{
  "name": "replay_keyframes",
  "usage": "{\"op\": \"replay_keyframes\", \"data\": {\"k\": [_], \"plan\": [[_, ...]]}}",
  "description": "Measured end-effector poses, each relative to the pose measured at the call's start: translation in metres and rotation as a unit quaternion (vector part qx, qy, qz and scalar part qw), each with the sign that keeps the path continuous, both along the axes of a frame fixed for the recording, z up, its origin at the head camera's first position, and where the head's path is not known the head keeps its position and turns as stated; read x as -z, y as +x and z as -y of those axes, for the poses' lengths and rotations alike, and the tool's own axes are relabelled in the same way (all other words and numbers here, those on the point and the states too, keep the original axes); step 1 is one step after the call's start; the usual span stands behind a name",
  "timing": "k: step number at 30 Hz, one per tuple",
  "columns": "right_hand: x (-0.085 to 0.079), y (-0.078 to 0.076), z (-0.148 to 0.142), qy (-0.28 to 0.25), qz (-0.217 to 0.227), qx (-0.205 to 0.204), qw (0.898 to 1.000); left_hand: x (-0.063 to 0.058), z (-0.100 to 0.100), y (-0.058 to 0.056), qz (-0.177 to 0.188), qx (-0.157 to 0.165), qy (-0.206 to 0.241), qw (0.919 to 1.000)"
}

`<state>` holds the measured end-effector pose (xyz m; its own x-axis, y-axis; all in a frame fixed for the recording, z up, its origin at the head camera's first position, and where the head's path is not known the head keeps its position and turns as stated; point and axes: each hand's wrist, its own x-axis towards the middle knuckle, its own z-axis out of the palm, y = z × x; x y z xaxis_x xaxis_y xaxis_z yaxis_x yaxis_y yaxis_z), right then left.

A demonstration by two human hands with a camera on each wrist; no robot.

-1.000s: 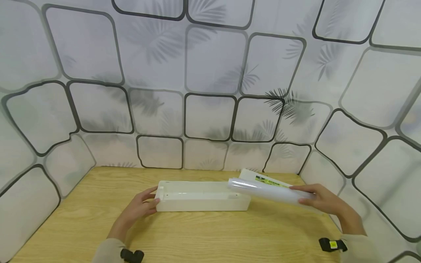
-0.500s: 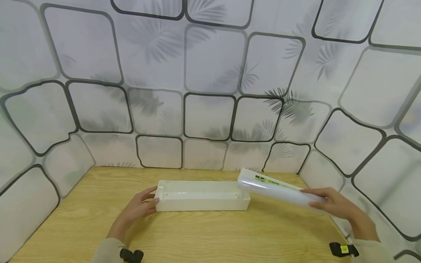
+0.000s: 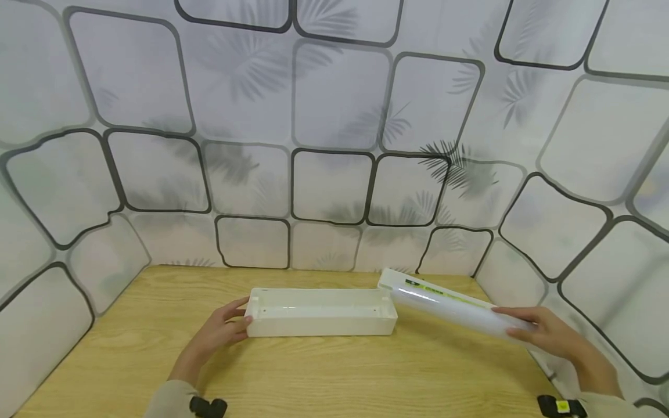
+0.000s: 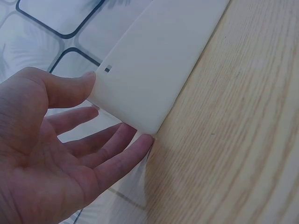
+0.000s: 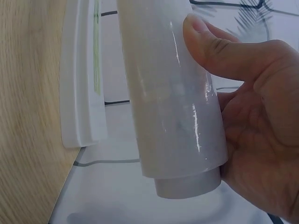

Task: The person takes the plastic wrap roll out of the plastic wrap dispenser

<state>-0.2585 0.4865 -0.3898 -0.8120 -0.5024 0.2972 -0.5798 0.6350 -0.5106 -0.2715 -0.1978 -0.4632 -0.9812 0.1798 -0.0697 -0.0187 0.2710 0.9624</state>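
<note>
A long, open white box point(image 3: 321, 326) sits on the wooden table. At its left end, my left hand point(image 3: 222, 328) touches it with fairly straight fingers; in the left wrist view, the thumb and fingertips point(image 4: 145, 141) meet the end of the box. On the right, my right hand point(image 3: 549, 331) grips one end of a roll of clear plastic wrap point(image 3: 444, 306), thumb on one side. A pale core point(image 5: 188, 186) sticks out of the roll's near end. The far end of the roll overlaps a long white lid point(image 3: 389, 277) with a green and black label point(image 3: 439, 289).
The wooden table point(image 3: 292, 377) is bounded at the back and sides by a patterned wall covering point(image 3: 334, 186). In the right wrist view, the white lid point(image 5: 77, 93) lies along the table's edge, beside the roll.
My right hand has moved rightward and slightly nearer with the roll, whose far end has left the space over the box and now overlaps the lid. My left hand and the box stay put.
</note>
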Motion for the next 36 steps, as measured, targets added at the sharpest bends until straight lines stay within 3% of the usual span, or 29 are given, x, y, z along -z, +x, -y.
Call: {"op": "replay_keyframes", "data": {"k": [6, 12, 20, 24, 36], "plan": [[0.005, 0.003, -0.009, 0.001, -0.004, 0.004, 1.0, 0.002, 0.0, -0.002, 0.001, -0.003, -0.002, 1.0], [0.008, 0.002, -0.011, 0.001, 0.022, 0.011, 1.0, 0.001, 0.0, -0.001, -0.001, -0.001, -0.001, 1.0], [0.019, -0.002, -0.017, -0.024, 0.06, -0.019, 0.998, 0.0, 0.001, 0.001, -0.013, 0.013, 0.002, 0.9998], [0.026, -0.004, -0.019, -0.031, 0.068, -0.012, 0.997, -0.001, 0.001, 0.001, -0.011, 0.01, 0.001, 0.9999], [0.038, -0.008, -0.024, -0.002, 0.074, 0.003, 0.997, -0.002, 0.002, 0.002, -0.02, 0.017, 0.001, 0.9997]]}}
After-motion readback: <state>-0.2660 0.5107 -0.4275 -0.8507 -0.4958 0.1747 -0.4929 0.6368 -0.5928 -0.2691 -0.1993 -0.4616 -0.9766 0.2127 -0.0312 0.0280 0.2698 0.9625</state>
